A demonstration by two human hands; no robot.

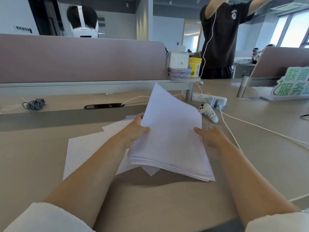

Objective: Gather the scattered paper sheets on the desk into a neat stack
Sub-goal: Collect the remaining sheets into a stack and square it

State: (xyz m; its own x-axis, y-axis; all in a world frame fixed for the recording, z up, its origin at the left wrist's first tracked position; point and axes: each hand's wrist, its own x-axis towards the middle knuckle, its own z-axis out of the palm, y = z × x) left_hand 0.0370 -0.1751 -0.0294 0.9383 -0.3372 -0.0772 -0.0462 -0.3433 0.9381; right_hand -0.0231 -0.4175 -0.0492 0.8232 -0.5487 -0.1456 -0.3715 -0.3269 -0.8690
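we hold a thick stack (170, 134) of white paper lifted off the table (150, 203). it is tilted so its far corner points up toward the partition (83, 59) and its near edge hangs just above the tabletop. our left grip (137, 129) pinches the stack's left edge, thumb on top and fingers hidden underneath. our right grip (209, 136) clamps the right edge the same way. holding both sides likely lets us square the sheets, since the near edge shows layers stepped, not flush.

more loose sheets (83, 151) lie flat on the table under and to the left of the stack. they overlap at odd angles, and one corner pokes out below the stack's near edge. these are not yet gathered.

close to the right grip, a white controller (209, 113) and a white cable (250, 124) lie on the table, so room on that side looks tight. the best room for tapping the stack down seems to be the stretch of table between our forearms. a coil of grey cord (34, 104) sits far left, well apart from the paper.
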